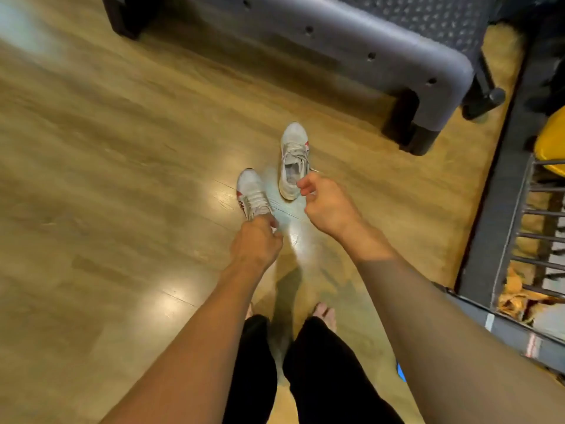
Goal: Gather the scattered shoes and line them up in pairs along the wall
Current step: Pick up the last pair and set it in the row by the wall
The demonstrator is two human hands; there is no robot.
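Note:
Two white sneakers with red side marks are in view over a wooden floor (107, 194). My left hand (255, 240) is closed around the heel of the left sneaker (252, 192), whose toe points away from me. The right sneaker (293, 159) lies on the floor a little farther off, toe pointing away. My right hand (324, 203) hovers at that sneaker's heel, fingers curled and apart, fingertips near the collar, holding nothing. My bare feet and dark trousers show at the bottom.
A grey padded bench (382, 50) on black legs stands just beyond the shoes. At the right run a dark ledge (489, 224), a metal rack (535, 240) and a yellow object (550, 139). Open floor lies to the left.

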